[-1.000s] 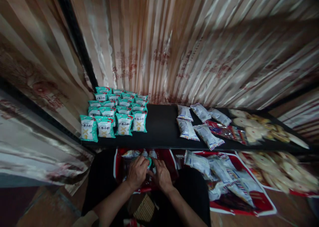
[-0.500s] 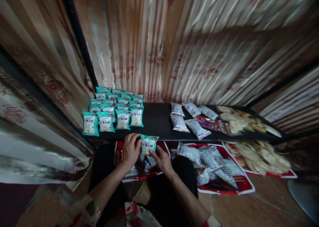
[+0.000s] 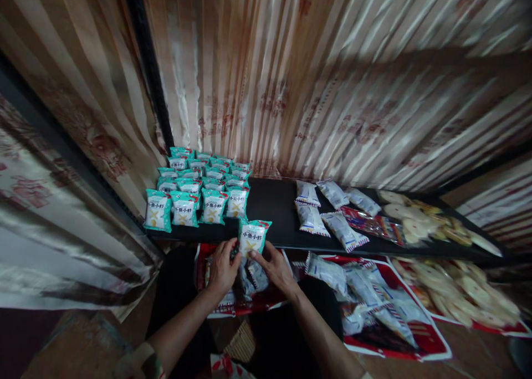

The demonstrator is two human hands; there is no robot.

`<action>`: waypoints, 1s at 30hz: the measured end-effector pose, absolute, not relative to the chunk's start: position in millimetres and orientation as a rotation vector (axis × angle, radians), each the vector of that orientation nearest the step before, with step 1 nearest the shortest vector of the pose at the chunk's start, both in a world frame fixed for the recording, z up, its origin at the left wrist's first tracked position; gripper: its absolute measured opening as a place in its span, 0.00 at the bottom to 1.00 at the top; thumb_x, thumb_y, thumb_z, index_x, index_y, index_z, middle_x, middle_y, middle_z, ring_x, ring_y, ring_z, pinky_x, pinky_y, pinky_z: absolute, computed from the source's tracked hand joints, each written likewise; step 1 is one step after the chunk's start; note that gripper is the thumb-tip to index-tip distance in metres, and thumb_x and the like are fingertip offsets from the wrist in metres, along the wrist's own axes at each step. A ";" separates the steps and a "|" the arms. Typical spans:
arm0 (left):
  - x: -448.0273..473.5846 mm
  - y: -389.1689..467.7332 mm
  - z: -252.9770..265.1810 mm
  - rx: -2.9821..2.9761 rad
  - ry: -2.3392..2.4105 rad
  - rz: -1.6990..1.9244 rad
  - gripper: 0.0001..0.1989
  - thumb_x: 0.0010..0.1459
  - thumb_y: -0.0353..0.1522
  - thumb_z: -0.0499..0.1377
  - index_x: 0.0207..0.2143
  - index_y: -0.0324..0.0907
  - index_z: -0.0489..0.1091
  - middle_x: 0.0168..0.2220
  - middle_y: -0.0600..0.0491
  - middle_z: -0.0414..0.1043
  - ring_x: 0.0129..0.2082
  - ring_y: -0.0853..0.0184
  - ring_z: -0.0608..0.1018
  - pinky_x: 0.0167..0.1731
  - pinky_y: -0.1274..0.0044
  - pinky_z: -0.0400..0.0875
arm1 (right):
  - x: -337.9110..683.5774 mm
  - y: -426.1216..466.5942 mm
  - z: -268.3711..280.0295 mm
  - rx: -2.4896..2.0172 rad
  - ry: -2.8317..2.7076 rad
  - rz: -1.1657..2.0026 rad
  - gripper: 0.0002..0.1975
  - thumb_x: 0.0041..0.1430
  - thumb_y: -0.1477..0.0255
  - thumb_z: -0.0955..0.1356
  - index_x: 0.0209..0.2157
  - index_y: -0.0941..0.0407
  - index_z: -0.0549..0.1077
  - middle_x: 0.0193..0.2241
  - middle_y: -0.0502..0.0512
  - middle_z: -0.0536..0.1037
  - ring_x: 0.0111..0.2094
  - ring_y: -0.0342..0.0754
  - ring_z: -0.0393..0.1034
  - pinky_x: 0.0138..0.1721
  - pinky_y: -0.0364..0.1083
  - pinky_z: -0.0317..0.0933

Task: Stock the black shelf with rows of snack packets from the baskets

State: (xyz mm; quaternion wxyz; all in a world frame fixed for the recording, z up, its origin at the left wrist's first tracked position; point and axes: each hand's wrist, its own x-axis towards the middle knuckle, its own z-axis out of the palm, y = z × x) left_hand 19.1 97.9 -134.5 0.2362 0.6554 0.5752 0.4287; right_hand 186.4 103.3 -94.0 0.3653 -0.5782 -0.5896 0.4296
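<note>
Right hand (image 3: 277, 267) grips a teal-and-white packet (image 3: 254, 236) near the shelf's (image 3: 276, 207) front edge

Take the held packet as the clock's centre, with twelve pointing away from the person. The packet stands nearly upright, its printed front towards the person and its upper part overlapping the shelf's front edge in view; whether it touches the shelf cannot be told. The right hand, at four o'clock, is clamped on it, with the thumb across the lower front. The left hand (image 3: 224, 268), at eight o'clock, has its fingers curled just beside the packet's left edge, close to something small and dark; whether it grips anything cannot be told.

At ten o'clock on the shelf, matching packets (image 3: 189, 185) stand close together in rows, four across the front. Towards two to three o'clock lie white packets with striped ends (image 3: 341, 228), then, at three, flat red packets (image 3: 368, 224) and pale slices (image 3: 415, 215).

At six o'clock, below the hands, a red container (image 3: 202, 252) holds more packets. At four o'clock, a second red container with a white rim (image 3: 428, 337) holds striped-end packets, and beyond it lies another heap of pale slices (image 3: 461, 290). A pleated curtain (image 3: 266, 91) hangs at twelve; a black post (image 3: 147, 52) rises at eleven.
</note>
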 end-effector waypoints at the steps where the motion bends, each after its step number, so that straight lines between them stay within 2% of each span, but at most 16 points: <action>1: 17.6 102.3 -132.7 1.800 1.582 1.180 0.15 0.56 0.30 0.54 0.47 0.44 0.66 0.40 0.50 0.72 0.41 0.65 0.75 0.42 0.70 0.73 | 184.3 108.0 -91.9 -1.492 -1.523 1.102 0.23 0.51 0.56 0.67 0.42 0.57 0.72 0.38 0.56 0.79 0.38 0.53 0.73 0.39 0.48 0.66; 8: 2.5 136.6 -129.8 1.790 1.584 1.237 0.15 0.59 0.31 0.52 0.49 0.42 0.64 0.43 0.48 0.71 0.42 0.66 0.75 0.42 0.72 0.72 | 170.9 155.7 -106.9 -1.471 -1.490 1.002 0.21 0.52 0.58 0.67 0.43 0.58 0.71 0.39 0.57 0.78 0.39 0.52 0.72 0.42 0.48 0.64; 15: -19.9 154.5 -142.0 1.939 1.833 1.274 0.16 0.58 0.27 0.50 0.48 0.41 0.67 0.46 0.47 0.68 0.48 0.62 0.70 0.50 0.66 0.67 | 162.3 183.8 -111.7 -1.562 -1.572 0.804 0.22 0.52 0.59 0.67 0.44 0.57 0.72 0.38 0.57 0.79 0.39 0.52 0.72 0.41 0.48 0.64; 18: -25.8 159.0 -140.8 2.022 1.945 1.286 0.18 0.57 0.27 0.51 0.49 0.42 0.68 0.48 0.45 0.64 0.48 0.59 0.68 0.49 0.63 0.67 | 161.2 186.7 -114.0 -1.604 -1.622 0.691 0.23 0.52 0.58 0.66 0.45 0.58 0.72 0.39 0.59 0.79 0.39 0.53 0.72 0.41 0.49 0.64; 22: -26.6 164.6 -136.5 2.132 1.982 1.281 0.20 0.58 0.27 0.51 0.52 0.45 0.67 0.55 0.42 0.55 0.54 0.53 0.63 0.49 0.61 0.66 | 159.3 186.5 -124.1 -1.590 -1.705 0.542 0.23 0.54 0.58 0.65 0.46 0.59 0.72 0.42 0.62 0.77 0.43 0.55 0.71 0.45 0.51 0.63; 30: -19.9 182.5 -132.0 2.389 1.939 1.322 0.23 0.57 0.27 0.55 0.55 0.51 0.63 0.65 0.44 0.42 0.64 0.47 0.49 0.55 0.57 0.59 | 156.8 184.8 -139.3 -1.620 -1.686 0.424 0.25 0.56 0.57 0.64 0.49 0.59 0.70 0.41 0.62 0.77 0.43 0.56 0.71 0.45 0.52 0.63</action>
